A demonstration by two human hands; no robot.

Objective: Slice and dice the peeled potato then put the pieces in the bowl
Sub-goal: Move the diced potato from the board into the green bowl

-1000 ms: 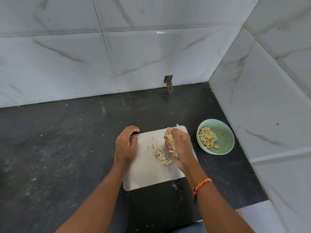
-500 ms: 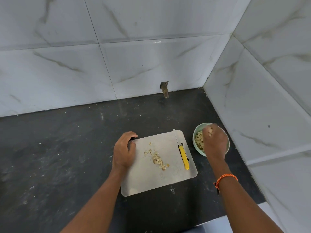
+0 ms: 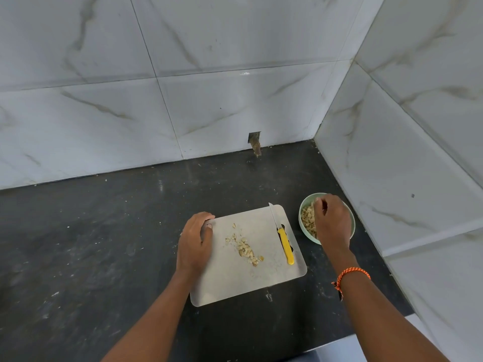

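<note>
fingers of the left hand (image 3: pixel 194 245) curled over the far left corner of the one cutting board (image 3: pixel 227 286), thumb on its top face, gripping it. right hand (image 3: pixel 332 222) hung over the one green bowl (image 3: pixel 303 209), just right of the board, fingers bunched downward (whether they pinched any dice, i cannot tell). one heap of diced potato (image 3: pixel 307 218) lay in the bowl; one loose scatter of potato pieces (image 3: pixel 244 248) sat mid-board. one yellow-handled knife (image 3: pixel 283 240) lay along the board's right edge. one orange bracelet (image 3: pixel 351 273) circled the right wrist. no readable writing showed.
</note>
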